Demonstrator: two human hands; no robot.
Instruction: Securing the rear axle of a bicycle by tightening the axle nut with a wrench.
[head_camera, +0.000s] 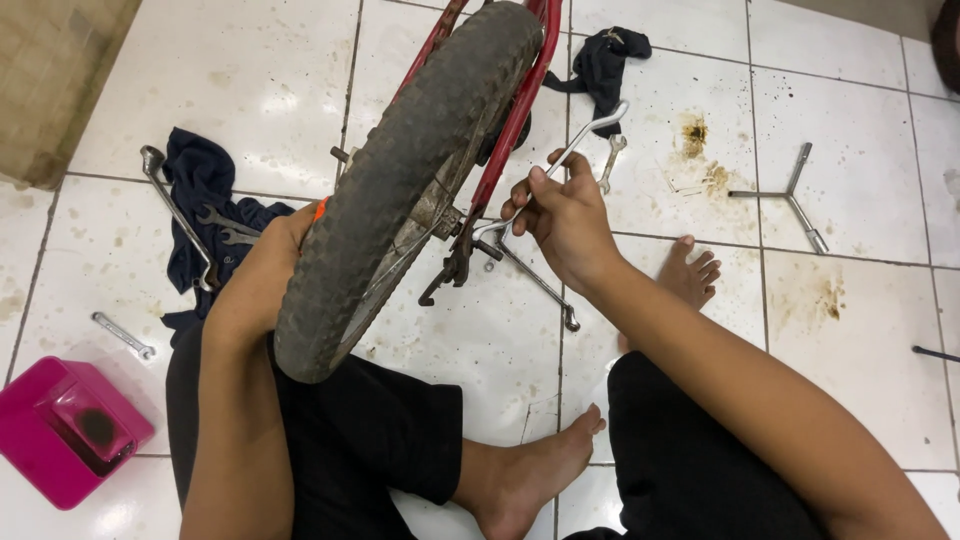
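Observation:
A knobby bicycle wheel (400, 190) in a red frame (505, 130) stands between my knees. My right hand (560, 215) is shut on a bent silver wrench (575, 150), whose lower end sits at the wheel's axle on the right side. My left hand (285, 240) reaches behind the tyre on the left side at axle height; its fingers are hidden by the wheel, next to a bit of orange.
Left on the white tiles lie a dark blue rag (205, 200) with several wrenches (180, 215), a small spanner (123, 335) and a pink box (65, 430). A Y-shaped socket wrench (790, 195) and a black rag (605, 65) lie at the right. My bare feet rest in front.

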